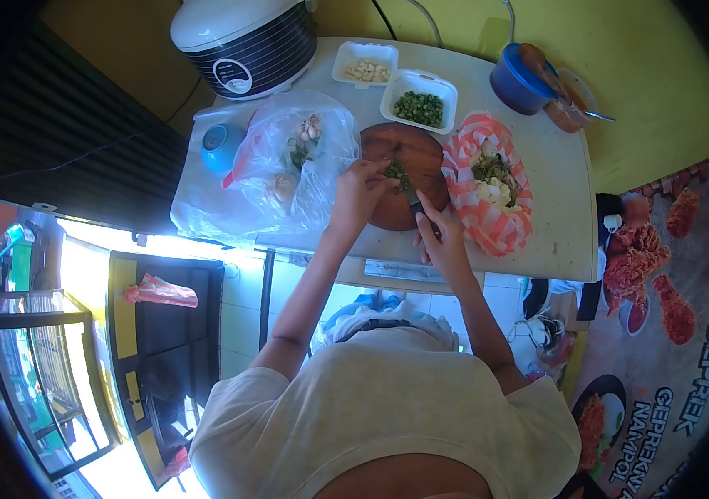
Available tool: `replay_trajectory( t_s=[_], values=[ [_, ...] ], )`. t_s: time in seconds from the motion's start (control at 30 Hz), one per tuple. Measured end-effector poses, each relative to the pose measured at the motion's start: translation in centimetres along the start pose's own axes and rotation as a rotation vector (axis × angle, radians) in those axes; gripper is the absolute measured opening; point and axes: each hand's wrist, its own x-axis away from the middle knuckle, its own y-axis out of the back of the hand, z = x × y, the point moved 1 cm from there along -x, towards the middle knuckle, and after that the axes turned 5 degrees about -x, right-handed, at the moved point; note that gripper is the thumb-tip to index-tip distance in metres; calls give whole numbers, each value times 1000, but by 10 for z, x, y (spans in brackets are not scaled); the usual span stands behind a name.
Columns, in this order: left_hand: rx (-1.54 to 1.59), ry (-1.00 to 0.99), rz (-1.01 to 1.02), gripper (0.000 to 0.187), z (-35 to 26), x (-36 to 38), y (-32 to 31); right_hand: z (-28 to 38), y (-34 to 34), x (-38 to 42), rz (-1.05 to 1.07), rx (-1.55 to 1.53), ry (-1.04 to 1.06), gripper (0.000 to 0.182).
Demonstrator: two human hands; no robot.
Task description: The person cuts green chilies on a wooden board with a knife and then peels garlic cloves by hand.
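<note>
A round wooden cutting board (396, 215) lies near the front of the table, with a small pile of chopped greens (397, 173) on it. My left hand (361, 193) reaches over the board's left side, fingers bent and closed at the greens. At the board's front right, my right hand (441, 237) is closed around a knife (413, 198); only a short piece of its blade shows and the handle is hidden in the hand. Behind the board, a white foam box (452, 93) holds more cut greens. Another foam box (339, 60) holds pale peeled pieces, perhaps garlic.
Left of the board lies a clear plastic bag (321, 125) with garlic bulbs, beside a blue cup (220, 148). A red-and-white striped bag (500, 228) with trimmings touches the right side. Farther back stand a rice cooker (267, 50) and a blue tub (514, 87).
</note>
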Motion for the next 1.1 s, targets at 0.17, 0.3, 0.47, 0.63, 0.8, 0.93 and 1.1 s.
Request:
replay_trajectory(
  t_s=[0.17, 0.3, 0.47, 0.63, 0.8, 0.93, 1.1],
  values=[
    [-44, -37, -65, 34, -2, 3, -10, 2, -1, -1, 7, -9, -25, 46],
    [-97, -74, -66, 32, 1, 2, -11, 1, 1, -3, 17, -23, -16, 46],
    [-60, -101, -82, 31, 5, 3, -12, 6, 2, -3, 38, -36, -10, 46],
    [-17, -59, -81, 31, -2, 0, -7, 12, 4, -6, 54, -34, 20, 46],
    [-31, -54, -62, 31, -12, -19, -3, 30, 12, -18, 72, -30, 35, 47],
    [16, -72, -46, 31, -27, -60, -5, 50, 24, -43, 24, -52, 90, 46],
    [43, -215, 19, 32, -44, -126, -15, 71, 50, -86, -50, 49, 199, 45]
  ],
)
